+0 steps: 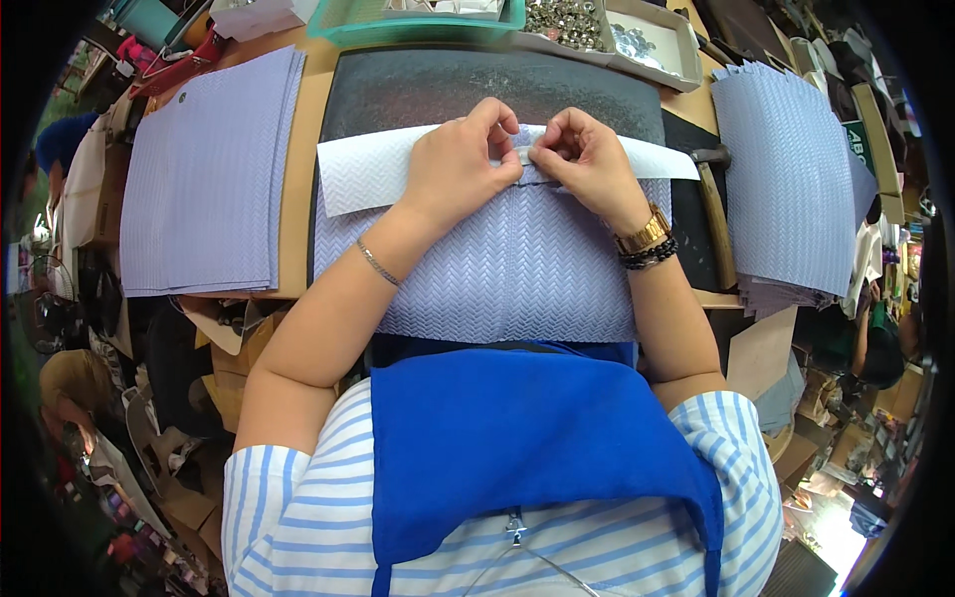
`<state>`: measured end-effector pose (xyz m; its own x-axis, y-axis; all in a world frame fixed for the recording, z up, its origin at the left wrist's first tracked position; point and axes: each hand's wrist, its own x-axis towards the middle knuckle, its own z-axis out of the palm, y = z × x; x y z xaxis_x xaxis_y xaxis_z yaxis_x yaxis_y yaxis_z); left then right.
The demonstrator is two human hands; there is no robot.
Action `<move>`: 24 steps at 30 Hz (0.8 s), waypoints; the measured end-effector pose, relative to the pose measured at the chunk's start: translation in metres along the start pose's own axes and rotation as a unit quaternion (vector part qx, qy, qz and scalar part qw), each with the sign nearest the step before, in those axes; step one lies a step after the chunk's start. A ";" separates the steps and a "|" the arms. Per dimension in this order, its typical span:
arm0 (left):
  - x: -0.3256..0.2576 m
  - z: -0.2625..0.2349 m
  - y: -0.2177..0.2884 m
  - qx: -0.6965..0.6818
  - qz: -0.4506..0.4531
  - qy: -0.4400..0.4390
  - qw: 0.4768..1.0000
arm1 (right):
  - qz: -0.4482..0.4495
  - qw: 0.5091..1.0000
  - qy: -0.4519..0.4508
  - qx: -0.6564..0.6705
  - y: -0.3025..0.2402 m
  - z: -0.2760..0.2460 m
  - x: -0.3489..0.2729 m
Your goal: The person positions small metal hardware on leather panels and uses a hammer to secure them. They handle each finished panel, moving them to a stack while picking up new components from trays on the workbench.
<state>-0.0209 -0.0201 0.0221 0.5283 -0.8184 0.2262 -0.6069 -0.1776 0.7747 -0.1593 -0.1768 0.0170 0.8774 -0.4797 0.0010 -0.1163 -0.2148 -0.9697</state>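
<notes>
Dark matting (398, 90) covers the counter (300, 199). A white flap (363, 174) runs crosswise, equally near the left hand (456, 164), its grip unclear, and the right hand (593, 162), pinching the flap's middle.

A hand can pass over the exposed pad (487, 85) between the white flap (657, 159) and the far row, where the tray (428, 33) and boxes (678, 50) limit reach. On the left, a narrow strip of table (301, 199) provides a lane between the pad and the left stack (209, 189), which obstructs low sideways travel. On the right, the hammer (716, 224) lies lengthwise in the gap between the sheet (507, 269) and the right stack (786, 189), restricting that channel.
</notes>
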 end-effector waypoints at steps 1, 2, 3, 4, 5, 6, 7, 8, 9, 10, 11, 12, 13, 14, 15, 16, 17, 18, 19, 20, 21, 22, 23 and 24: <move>0.000 0.000 0.000 -0.001 0.000 0.001 1.000 | 0.010 1.000 -0.007 0.010 -0.001 -0.001 0.000; 0.000 0.000 -0.001 0.006 0.002 0.001 1.000 | 0.021 0.999 -0.015 0.019 -0.003 -0.002 0.000; 0.000 0.000 0.000 0.014 0.004 -0.002 1.000 | 0.021 0.999 -0.014 0.019 -0.004 -0.002 0.000; 0.000 -0.001 0.001 0.014 0.004 -0.002 1.000 | 0.032 0.999 -0.018 0.032 -0.005 -0.003 0.000; 0.000 -0.002 0.002 0.017 -0.007 -0.014 1.000 | 0.042 0.998 -0.021 0.045 -0.006 -0.004 0.001; 0.000 -0.003 0.003 0.020 -0.017 -0.025 0.999 | 0.043 0.998 -0.020 0.045 -0.007 -0.004 0.001; 0.000 -0.003 0.003 0.020 -0.017 -0.026 0.999 | 0.045 0.998 -0.018 0.041 -0.007 -0.003 0.002; 0.000 -0.002 0.004 0.020 -0.011 -0.018 1.000 | 0.047 0.998 -0.017 0.038 -0.007 -0.003 0.002; -0.001 -0.002 0.004 0.020 -0.005 -0.009 1.000 | 0.047 0.998 -0.016 0.038 -0.007 -0.004 0.003; -0.001 -0.002 0.004 0.020 -0.005 -0.010 1.000 | 0.042 0.999 -0.025 0.024 -0.007 -0.004 0.003; -0.001 -0.002 0.004 0.022 -0.002 -0.006 1.000 | 0.037 0.999 -0.034 0.011 -0.007 -0.005 0.003; -0.001 -0.001 0.003 0.025 0.001 -0.004 1.000 | 0.038 0.999 -0.033 0.012 -0.005 -0.005 0.003; -0.001 -0.001 0.003 0.025 0.001 -0.006 1.000 | 0.032 0.999 -0.031 0.001 -0.004 -0.004 0.003; -0.001 -0.001 0.002 0.019 -0.001 -0.009 1.000 | 0.026 0.999 -0.029 -0.010 -0.003 -0.003 0.003; -0.001 -0.001 0.002 0.012 -0.003 -0.012 1.000 | 0.027 0.999 -0.028 -0.009 -0.001 -0.003 0.003; -0.001 -0.001 0.002 0.012 -0.003 -0.014 1.000 | 0.014 1.000 -0.027 0.006 0.002 -0.003 0.004; -0.001 -0.001 0.003 0.010 -0.004 -0.015 1.000 | 0.001 0.999 -0.025 0.022 0.004 -0.002 0.003; -0.001 -0.001 0.002 0.009 -0.006 -0.015 1.000 | 0.002 0.999 -0.026 0.023 0.003 0.000 0.003; -0.001 -0.001 0.001 0.009 -0.007 -0.015 1.000 | -0.003 0.999 -0.020 0.034 0.002 0.001 0.003; -0.001 0.000 0.001 0.007 -0.001 -0.007 1.000 | -0.007 0.999 -0.015 0.044 0.001 0.003 0.003; -0.001 0.000 0.002 0.004 0.005 0.000 1.000 | -0.006 0.999 -0.015 0.045 0.002 0.003 0.003; 0.000 0.000 0.003 0.003 0.004 0.000 1.000 | -0.012 0.999 -0.012 0.050 0.004 0.002 0.004; 0.000 0.000 0.003 -0.001 -0.005 -0.007 1.000 | -0.018 0.998 -0.009 0.056 0.006 0.002 0.004; 0.000 -0.001 0.003 -0.006 -0.015 -0.011 1.000 | -0.018 0.998 -0.011 0.056 0.004 0.001 0.004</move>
<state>-0.0224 -0.0205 0.0250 0.5324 -0.8249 0.1900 -0.5845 -0.1959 0.7874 -0.1558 -0.1792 0.0126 0.8904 -0.4540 0.0316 -0.0337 -0.1351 -0.9903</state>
